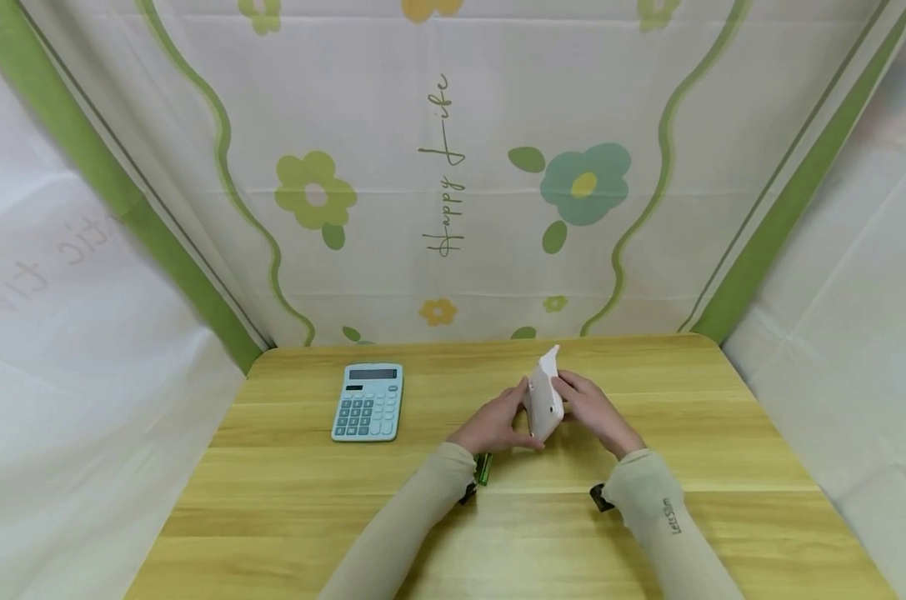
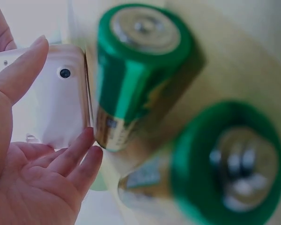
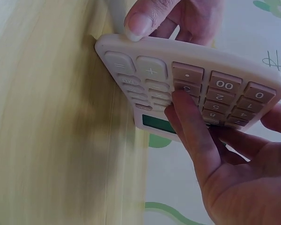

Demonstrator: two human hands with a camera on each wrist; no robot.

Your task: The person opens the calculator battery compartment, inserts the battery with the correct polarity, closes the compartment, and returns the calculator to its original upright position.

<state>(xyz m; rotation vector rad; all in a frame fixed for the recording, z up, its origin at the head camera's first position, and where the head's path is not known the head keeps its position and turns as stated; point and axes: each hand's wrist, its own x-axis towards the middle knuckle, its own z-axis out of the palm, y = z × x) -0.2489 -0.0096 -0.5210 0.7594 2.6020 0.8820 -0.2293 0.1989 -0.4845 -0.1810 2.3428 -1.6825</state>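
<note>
Both hands hold a pale pink calculator (image 1: 543,407), tilted up on edge over the wooden table. My left hand (image 1: 493,423) grips its left side; in the left wrist view the thumb (image 2: 25,70) lies across the back, near a dark round spot. The right hand (image 1: 591,407) holds the opposite side. In the right wrist view its fingers (image 3: 192,124) lie over the keys (image 3: 187,72), hiding part of them and of the dark display. Two green batteries appear close up in the left wrist view, one standing nearer the calculator (image 2: 126,84) and another battery (image 2: 229,173) lower right.
A light blue calculator (image 1: 367,402) lies on the wooden table (image 1: 272,500), left of the hands. White cloth with flower prints (image 1: 453,275) hangs behind the table's far edge and at both sides. Small black pieces (image 1: 601,497) sit at the wrists.
</note>
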